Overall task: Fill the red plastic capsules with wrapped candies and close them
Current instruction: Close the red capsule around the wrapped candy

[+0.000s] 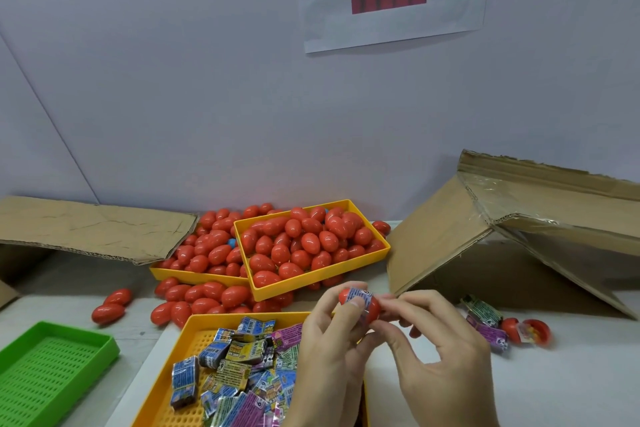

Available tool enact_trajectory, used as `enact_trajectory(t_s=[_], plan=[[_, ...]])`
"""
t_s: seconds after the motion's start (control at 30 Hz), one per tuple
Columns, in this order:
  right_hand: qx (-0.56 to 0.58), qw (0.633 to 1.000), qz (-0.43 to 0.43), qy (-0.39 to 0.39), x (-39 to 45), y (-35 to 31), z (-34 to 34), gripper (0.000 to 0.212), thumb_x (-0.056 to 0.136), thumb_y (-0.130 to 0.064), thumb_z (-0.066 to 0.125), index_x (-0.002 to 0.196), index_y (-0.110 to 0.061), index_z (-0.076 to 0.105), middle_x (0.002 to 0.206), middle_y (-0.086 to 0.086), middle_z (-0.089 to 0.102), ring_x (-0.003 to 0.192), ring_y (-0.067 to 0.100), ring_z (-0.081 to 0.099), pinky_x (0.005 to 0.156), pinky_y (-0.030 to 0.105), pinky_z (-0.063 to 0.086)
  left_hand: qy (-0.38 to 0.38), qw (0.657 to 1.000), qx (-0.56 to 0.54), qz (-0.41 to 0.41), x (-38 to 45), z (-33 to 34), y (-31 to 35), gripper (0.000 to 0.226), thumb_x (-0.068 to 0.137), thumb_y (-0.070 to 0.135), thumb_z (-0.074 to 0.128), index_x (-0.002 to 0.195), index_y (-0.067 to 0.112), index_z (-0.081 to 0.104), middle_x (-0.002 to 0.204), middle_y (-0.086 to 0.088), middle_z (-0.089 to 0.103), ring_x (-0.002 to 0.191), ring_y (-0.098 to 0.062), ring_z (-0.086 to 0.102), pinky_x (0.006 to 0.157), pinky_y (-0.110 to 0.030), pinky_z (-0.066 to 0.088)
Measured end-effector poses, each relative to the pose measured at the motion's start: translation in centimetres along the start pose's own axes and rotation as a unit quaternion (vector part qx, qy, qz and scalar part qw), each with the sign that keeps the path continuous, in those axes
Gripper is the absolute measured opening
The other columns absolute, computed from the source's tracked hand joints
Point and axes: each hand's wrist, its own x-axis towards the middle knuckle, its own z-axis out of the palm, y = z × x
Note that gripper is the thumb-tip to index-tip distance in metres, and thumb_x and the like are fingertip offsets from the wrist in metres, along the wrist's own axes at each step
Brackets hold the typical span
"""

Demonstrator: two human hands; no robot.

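My left hand pinched a red capsule and blue candy above the bench's near edge; right hand fingers clamped its other end.

Red capsule mostly covered by fingers of left hand and right hand; joint unseen, open or closed impossible to tell. Blue wrapped candy against it half hidden under the thumb. Print on candy wrappers too small to read. Candy tray cut off by bottom edge, green tray by left edge. Rear yellow tray partly hidden beneath the heaped front tray. Wrists out of frame.
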Motion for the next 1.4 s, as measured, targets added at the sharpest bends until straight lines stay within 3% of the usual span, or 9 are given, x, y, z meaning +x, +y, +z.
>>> enact_trajectory(t_s=[0.23, 0.33, 0.5, 0.7, 0.8, 0.93, 1.07, 1.27, 1.4], plan=[[0.012, 1.000, 0.004, 0.010, 0.6, 0.0, -0.4, 0.024, 0.071, -0.018, 0.077, 0.095, -0.020, 0.074, 0.085, -0.008, 0.066, 0.084, 0.000, 0.055, 0.065, 0.001, 0.046, -0.041, 0.993, 0.097, 0.054, 0.4, -0.6, 0.4, 0.030, 0.067, 0.029, 0.078, 0.091, 0.011, 0.076, 0.083, -0.005, 0.070, 0.079, -0.018, 0.069, 0.071, -0.029, 0.057], [0.149, 0.981, 0.120, -0.017, 1.0, -0.7, -0.9, 0.017, 0.074, -0.027, 0.068, 0.088, -0.035, 0.070, 0.082, -0.017, 0.069, 0.087, 0.003, 0.063, 0.062, 0.011, 0.052, -0.030, 0.987, 0.137, 0.081, 0.5, -1.0, 0.5, 0.038, 0.060, 0.037, 0.079, 0.092, 0.016, 0.077, 0.083, -0.003, 0.071, 0.083, -0.020, 0.070, 0.075, -0.027, 0.057], [0.306, 0.913, 0.251, -0.099, 1.6, -0.8, -1.4, 0.017, 0.067, -0.036, 0.069, 0.082, -0.031, 0.075, 0.077, -0.006, 0.075, 0.074, 0.010, 0.070, 0.056, 0.016, 0.052, -0.040, 0.965, 0.232, 0.112, 0.3, -1.2, 0.6, 0.024, 0.075, 0.025, 0.073, 0.099, 0.027, 0.075, 0.093, -0.006, 0.071, 0.090, -0.024, 0.069, 0.082, -0.038, 0.059], [0.302, 0.904, 0.282, -0.112, 1.7, -0.4, -1.3, 0.007, 0.063, -0.040, 0.069, 0.066, -0.043, 0.075, 0.075, -0.007, 0.075, 0.070, 0.007, 0.068, 0.052, 0.018, 0.052, -0.058, 0.917, 0.351, 0.180, 0.0, -1.5, 1.1, 0.029, 0.086, 0.005, 0.072, 0.098, 0.031, 0.072, 0.096, 0.007, 0.067, 0.093, -0.015, 0.066, 0.070, -0.018, 0.054], [0.288, 0.906, 0.285, -0.121, 1.7, -0.3, -1.3, 0.009, 0.063, -0.041, 0.068, 0.067, -0.047, 0.074, 0.077, -0.013, 0.074, 0.075, 0.004, 0.068, 0.053, 0.019, 0.053, -0.071, 0.888, 0.412, 0.190, 0.0, -1.7, 1.4, 0.025, 0.084, 0.021, 0.077, 0.105, 0.030, 0.070, 0.100, 0.014, 0.067, 0.100, -0.012, 0.065, 0.076, -0.020, 0.056], [0.236, 0.926, 0.267, -0.127, 1.5, -0.1, -1.4, 0.012, 0.063, -0.042, 0.068, 0.075, -0.043, 0.072, 0.083, -0.021, 0.073, 0.087, 0.000, 0.066, 0.070, 0.030, 0.056, -0.078, 0.840, 0.491, 0.216, 0.3, -2.4, 2.0, 0.036, 0.077, 0.038, 0.071, 0.113, 0.028, 0.072, 0.105, 0.018, 0.071, 0.104, -0.005, 0.065, 0.084, -0.024, 0.057], [0.190, 0.945, 0.243, -0.112, 1.3, 0.0, -1.3, 0.015, 0.065, -0.035, 0.071, 0.076, -0.045, 0.070, 0.084, -0.023, 0.071, 0.087, -0.001, 0.065, 0.067, 0.024, 0.056, -0.074, 0.799, 0.546, 0.242, 0.5, -2.2, 1.9, 0.038, 0.075, 0.044, 0.066, 0.113, 0.040, 0.065, 0.107, 0.036, 0.061, 0.110, 0.008, 0.059, 0.093, -0.017, 0.051], [0.160, 0.947, 0.254, -0.116, 1.1, 0.3, -1.2, 0.034, 0.073, -0.011, 0.079, 0.072, -0.044, 0.069, 0.079, -0.020, 0.072, 0.085, -0.002, 0.065, 0.064, 0.020, 0.055, -0.085, 0.807, 0.533, 0.242, 0.5, -2.1, 1.6, 0.034, 0.076, 0.043, 0.067, 0.108, 0.052, 0.059, 0.108, 0.036, 0.062, 0.109, 0.008, 0.060, 0.093, -0.021, 0.053], [0.187, 0.938, 0.265, -0.124, 1.4, 0.2, -1.5, 0.028, 0.072, -0.014, 0.079, 0.070, -0.041, 0.071, 0.078, -0.022, 0.072, 0.083, -0.002, 0.065, 0.066, 0.023, 0.055, -0.098, 0.835, 0.493, 0.223, 0.4, -2.5, 1.6, 0.033, 0.080, 0.045, 0.069, 0.112, 0.038, 0.070, 0.107, 0.026, 0.069, 0.108, -0.001, 0.063, 0.086, -0.023, 0.057]])
